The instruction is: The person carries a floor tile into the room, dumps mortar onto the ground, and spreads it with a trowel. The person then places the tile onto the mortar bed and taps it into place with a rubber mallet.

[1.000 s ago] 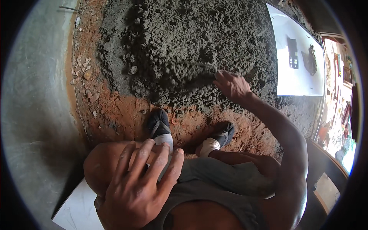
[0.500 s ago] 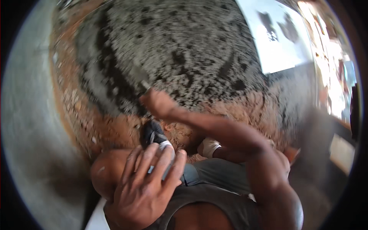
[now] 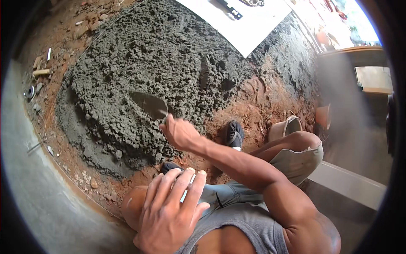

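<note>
My right hand [image 3: 182,133] is closed around the handle of a pointed trowel [image 3: 150,103]. The trowel's blade lies on or just over a wide bed of rough, wet grey concrete [image 3: 139,55], pointing to the far left. Most of the handle is hidden by my fingers. My left hand [image 3: 169,211] is open with nothing in it, fingers stretched out, back of the hand upward, in front of my bent left knee.
A white board [image 3: 258,25] lies over the concrete's far right, with a dark tool [image 3: 228,9] on it. A bucket [image 3: 282,130] stands near my right knee. Reddish soil borders the concrete by my shoe [image 3: 234,134]. A smooth wall [image 3: 25,178] rises on the left.
The view has swung and sharpened; the concrete and board now sit further left. The trowel remains in my right hand, its blade now pointing more to the left. My left hand stays open.
</note>
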A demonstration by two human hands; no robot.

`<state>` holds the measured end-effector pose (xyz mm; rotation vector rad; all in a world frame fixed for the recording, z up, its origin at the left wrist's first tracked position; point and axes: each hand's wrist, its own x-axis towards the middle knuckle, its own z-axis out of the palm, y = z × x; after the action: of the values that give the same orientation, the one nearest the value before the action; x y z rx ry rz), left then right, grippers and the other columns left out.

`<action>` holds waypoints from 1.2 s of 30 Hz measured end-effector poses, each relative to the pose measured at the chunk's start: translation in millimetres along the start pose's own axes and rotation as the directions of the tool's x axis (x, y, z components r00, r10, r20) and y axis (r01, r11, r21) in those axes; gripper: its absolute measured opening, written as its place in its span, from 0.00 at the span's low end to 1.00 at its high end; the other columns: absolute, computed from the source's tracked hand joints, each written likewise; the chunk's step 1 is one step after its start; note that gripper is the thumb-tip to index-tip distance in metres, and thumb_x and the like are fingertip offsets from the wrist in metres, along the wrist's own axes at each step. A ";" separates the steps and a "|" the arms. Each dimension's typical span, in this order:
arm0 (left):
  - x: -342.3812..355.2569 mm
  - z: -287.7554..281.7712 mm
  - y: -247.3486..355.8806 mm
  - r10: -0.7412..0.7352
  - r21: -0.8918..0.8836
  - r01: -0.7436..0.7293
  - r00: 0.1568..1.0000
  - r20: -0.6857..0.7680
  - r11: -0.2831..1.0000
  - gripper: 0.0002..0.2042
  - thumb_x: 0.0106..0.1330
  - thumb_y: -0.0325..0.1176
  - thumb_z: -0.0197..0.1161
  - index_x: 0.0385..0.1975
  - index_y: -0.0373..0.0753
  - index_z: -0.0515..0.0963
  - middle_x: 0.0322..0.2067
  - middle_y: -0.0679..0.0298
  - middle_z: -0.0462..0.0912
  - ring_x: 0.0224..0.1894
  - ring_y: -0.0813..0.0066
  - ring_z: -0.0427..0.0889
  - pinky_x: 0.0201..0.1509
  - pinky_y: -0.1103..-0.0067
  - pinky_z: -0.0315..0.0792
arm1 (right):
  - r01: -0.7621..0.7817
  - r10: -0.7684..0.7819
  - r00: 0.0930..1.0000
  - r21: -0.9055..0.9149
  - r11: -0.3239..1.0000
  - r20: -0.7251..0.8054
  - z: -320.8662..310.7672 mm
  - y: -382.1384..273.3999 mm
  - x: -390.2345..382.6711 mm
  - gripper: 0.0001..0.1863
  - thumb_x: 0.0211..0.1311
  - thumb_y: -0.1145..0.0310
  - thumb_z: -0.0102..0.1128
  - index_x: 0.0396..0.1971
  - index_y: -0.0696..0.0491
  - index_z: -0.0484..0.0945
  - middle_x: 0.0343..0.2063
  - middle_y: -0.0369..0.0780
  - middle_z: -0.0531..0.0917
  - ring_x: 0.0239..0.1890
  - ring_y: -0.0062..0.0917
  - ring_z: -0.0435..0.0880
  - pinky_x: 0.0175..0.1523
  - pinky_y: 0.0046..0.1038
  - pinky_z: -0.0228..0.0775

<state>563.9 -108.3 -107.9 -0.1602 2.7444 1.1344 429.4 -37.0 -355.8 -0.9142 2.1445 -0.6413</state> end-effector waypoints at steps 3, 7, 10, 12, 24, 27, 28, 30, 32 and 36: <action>-3.2 2.9 -7.9 -0.016 -0.003 0.016 0.999 0.031 1.000 0.32 0.46 0.35 0.73 0.55 0.35 0.73 0.50 0.55 0.77 0.54 0.53 0.74 0.58 0.62 0.68 | -0.153 0.154 0.988 0.032 0.988 -0.025 -36.6 42.0 22.7 0.23 0.78 0.57 0.27 0.34 0.60 0.68 0.15 0.40 0.74 0.11 0.30 0.72 0.15 0.35 0.69; 1.7 2.3 -9.5 -0.092 0.026 0.091 0.995 0.029 0.996 0.31 0.48 0.36 0.72 0.55 0.35 0.73 0.50 0.55 0.77 0.54 0.53 0.74 0.59 0.62 0.68 | -0.221 0.195 0.951 -0.086 0.972 -0.240 -82.2 79.0 4.0 0.23 0.76 0.57 0.34 0.36 0.63 0.70 0.18 0.48 0.79 0.14 0.34 0.78 0.17 0.38 0.71; 8.6 -0.8 -7.0 -0.024 0.010 0.024 0.998 0.063 1.000 0.31 0.48 0.35 0.72 0.55 0.35 0.73 0.51 0.55 0.77 0.54 0.53 0.74 0.59 0.62 0.68 | -0.218 0.239 0.967 0.188 0.958 -0.092 -69.2 42.9 -5.7 0.22 0.76 0.57 0.34 0.34 0.60 0.71 0.15 0.45 0.76 0.14 0.35 0.75 0.19 0.38 0.70; 13.6 -1.4 -5.4 -0.009 -0.006 0.010 0.995 0.095 1.000 0.31 0.48 0.36 0.72 0.55 0.36 0.73 0.52 0.55 0.76 0.55 0.53 0.74 0.59 0.62 0.68 | -0.035 0.026 0.996 0.107 0.994 0.083 -44.1 25.9 -6.7 0.24 0.77 0.56 0.30 0.30 0.57 0.71 0.11 0.37 0.71 0.11 0.29 0.69 0.16 0.34 0.67; 7.9 -0.9 0.8 -0.147 0.003 0.148 0.987 0.056 0.989 0.33 0.50 0.29 0.72 0.59 0.39 0.70 0.55 0.56 0.74 0.58 0.54 0.71 0.62 0.62 0.65 | -0.028 -0.016 0.993 -0.361 0.932 -0.116 -142.4 158.9 28.7 0.23 0.78 0.57 0.28 0.32 0.56 0.70 0.14 0.34 0.67 0.09 0.16 0.59 0.09 0.20 0.49; -1.7 0.5 -2.4 -0.212 0.026 0.212 0.977 0.027 0.977 0.33 0.51 0.29 0.71 0.60 0.39 0.69 0.54 0.56 0.74 0.58 0.53 0.71 0.61 0.62 0.65 | -0.380 0.427 0.897 0.296 0.876 -0.115 -177.1 98.5 27.8 0.21 0.78 0.63 0.31 0.33 0.57 0.73 0.16 0.37 0.71 0.12 0.12 0.64 0.11 0.17 0.50; -2.4 2.2 0.1 -0.220 0.018 0.220 0.975 0.014 0.975 0.32 0.51 0.29 0.71 0.60 0.39 0.69 0.54 0.55 0.74 0.58 0.53 0.71 0.61 0.61 0.65 | -0.366 0.367 0.908 0.047 0.930 -0.204 -194.5 118.7 32.6 0.21 0.78 0.63 0.32 0.35 0.58 0.74 0.17 0.38 0.73 0.12 0.12 0.65 0.10 0.16 0.50; -5.3 6.3 -0.4 -0.176 0.005 0.176 0.984 0.014 0.984 0.32 0.52 0.29 0.71 0.60 0.38 0.69 0.54 0.54 0.74 0.58 0.53 0.71 0.61 0.61 0.65 | -0.262 0.200 0.948 -0.253 0.931 -0.248 -198.0 151.9 52.0 0.21 0.78 0.62 0.33 0.36 0.60 0.75 0.17 0.38 0.74 0.12 0.14 0.66 0.10 0.17 0.52; -8.6 6.0 -1.0 -0.144 0.017 0.143 0.989 0.036 0.990 0.31 0.53 0.30 0.70 0.60 0.37 0.69 0.54 0.53 0.74 0.57 0.53 0.71 0.61 0.61 0.65 | -0.169 0.159 0.985 -0.261 0.950 -0.059 -169.4 114.6 69.1 0.21 0.78 0.59 0.35 0.37 0.60 0.74 0.16 0.38 0.74 0.11 0.16 0.66 0.09 0.22 0.59; -2.6 -2.9 0.4 -0.173 0.011 0.173 0.984 0.033 0.985 0.30 0.54 0.30 0.69 0.60 0.38 0.69 0.54 0.54 0.74 0.57 0.53 0.71 0.62 0.61 0.65 | 0.192 -0.207 0.978 -0.541 0.819 0.033 -132.1 89.9 112.6 0.20 0.77 0.55 0.37 0.34 0.56 0.70 0.12 0.36 0.67 0.08 0.17 0.59 0.07 0.22 0.54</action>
<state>566.0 -109.9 -105.1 -0.3669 2.6450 1.0696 235.4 -45.2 -378.9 -1.4539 2.3156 -0.1237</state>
